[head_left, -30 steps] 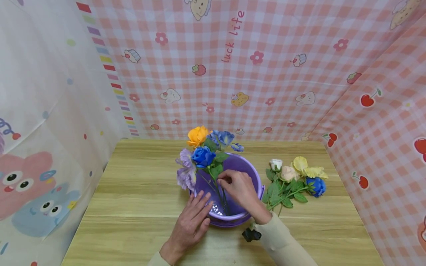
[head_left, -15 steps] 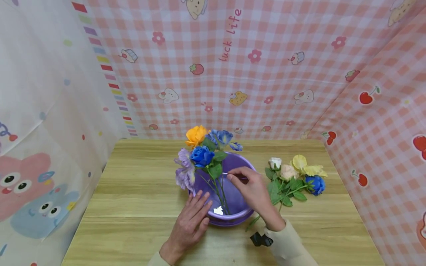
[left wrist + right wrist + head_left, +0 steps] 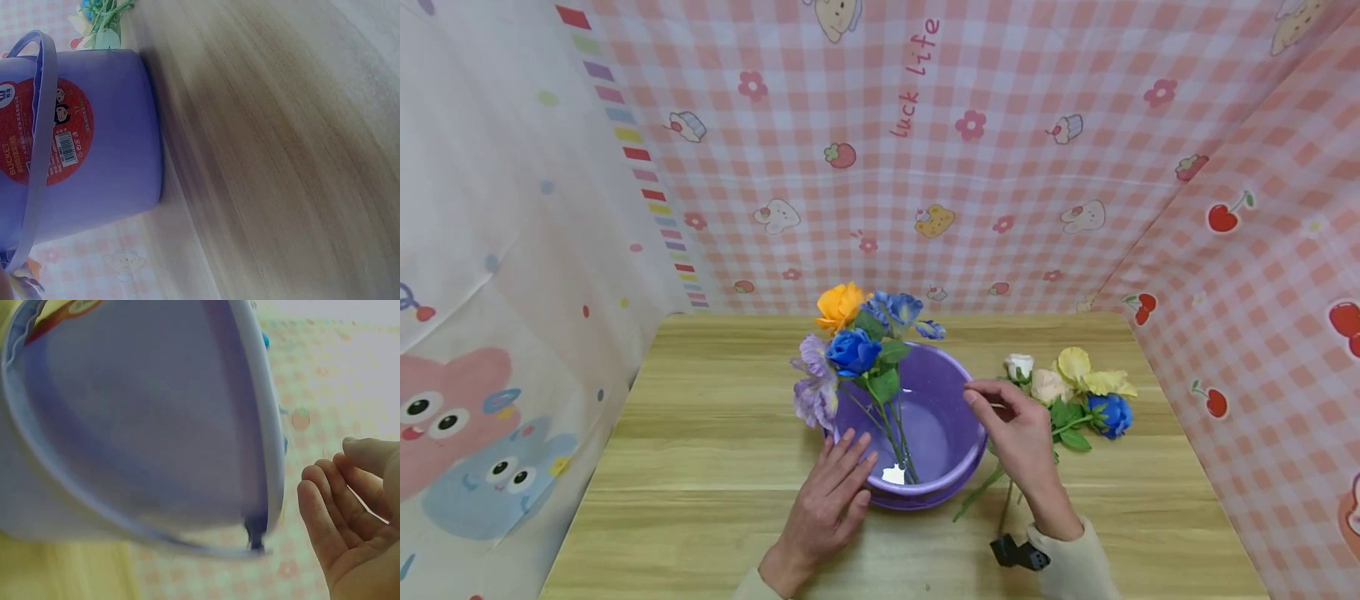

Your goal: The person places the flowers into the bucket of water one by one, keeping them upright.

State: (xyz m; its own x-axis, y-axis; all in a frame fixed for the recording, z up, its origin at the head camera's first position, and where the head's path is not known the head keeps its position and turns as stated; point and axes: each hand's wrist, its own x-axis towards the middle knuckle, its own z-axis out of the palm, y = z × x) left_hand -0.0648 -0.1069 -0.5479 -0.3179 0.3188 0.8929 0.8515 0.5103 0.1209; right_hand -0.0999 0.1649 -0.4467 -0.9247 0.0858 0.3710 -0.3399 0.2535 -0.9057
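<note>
Over the right rim of a purple bucket (image 3: 934, 490), my right hand (image 3: 1017, 433) hangs with fingers loosely bent. Nothing shows between its thumb and fingers (image 3: 319, 512) in the right wrist view. My left hand (image 3: 823, 504) lies with straight fingers against the bucket's near left rim. Inside the bucket, flower stems lean to the far left. They carry an orange rose (image 3: 841, 307), a blue rose (image 3: 853, 352), a blue ruffled flower (image 3: 901, 310) and a pale purple ruffled flower (image 3: 816, 392). The left wrist view shows the bucket's red label (image 3: 72, 134) and handle (image 3: 42, 125).
Right of the bucket lie a white rose (image 3: 1019, 367), a cream rose (image 3: 1049, 387), a yellow flower (image 3: 1093, 377) and another blue rose (image 3: 1110, 415), partly behind my right hand. A black device (image 3: 1018, 552) sits at my right wrist. Patterned cloths (image 3: 880, 192) hang around the wooden table (image 3: 700, 467).
My right hand has moved right, from beside the flower stems inside the bucket to over its right rim. The flowers stay in the bucket. The left hand keeps its place.
</note>
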